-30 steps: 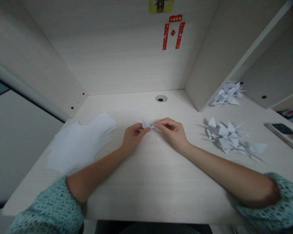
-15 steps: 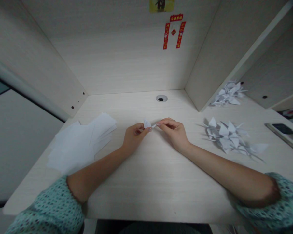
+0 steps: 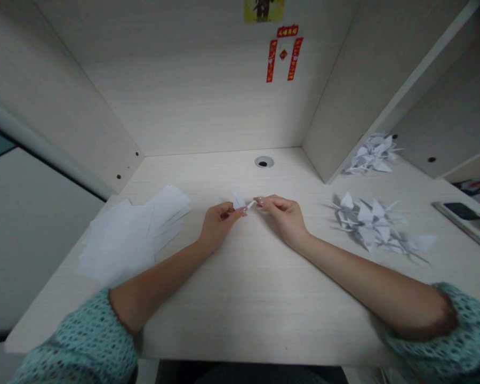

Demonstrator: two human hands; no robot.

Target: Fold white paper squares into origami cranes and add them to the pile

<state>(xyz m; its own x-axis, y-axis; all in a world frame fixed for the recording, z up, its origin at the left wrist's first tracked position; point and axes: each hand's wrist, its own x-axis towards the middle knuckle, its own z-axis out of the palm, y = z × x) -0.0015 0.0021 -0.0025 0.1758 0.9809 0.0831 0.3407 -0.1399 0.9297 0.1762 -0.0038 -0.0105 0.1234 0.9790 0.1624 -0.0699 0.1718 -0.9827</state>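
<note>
L hand (image 3: 220, 221) & R hand (image 3: 284, 216) are close together over mid tabletop (image 3: 232, 304), w/ one small white folded paper piece (image 3: 238, 201) btwn them. L fingers closed on it, thumb on the near side; a flat pointed flap stands up just past the L fingertips. A thin strip of the same piece juts out R of the L thumb, tilted up to the R; R fingers pinched narrow on its outer end. Finer folds too small to read.

L of the hands: loose stack of white paper sheets (image 3: 132, 234), edges fanned, L forearm passing by its near R corner. R of the hands, well apart: heap of white paper cranes (image 3: 372, 221), wings & points every which way. 2nd crane heap (image 3: 374, 154) farther back, beside the upright divider (image 3: 344, 106). Far R: flat slab w/ dark rounded panel (image 3: 464, 211), partly cut off by pic edge. Cable hole (image 3: 264, 161) nr back panel (image 3: 208, 106); red paper strips (image 3: 271, 60) stuck on that panel. Both sleeves teal openwork knit, pushed up approx to elbows.
</note>
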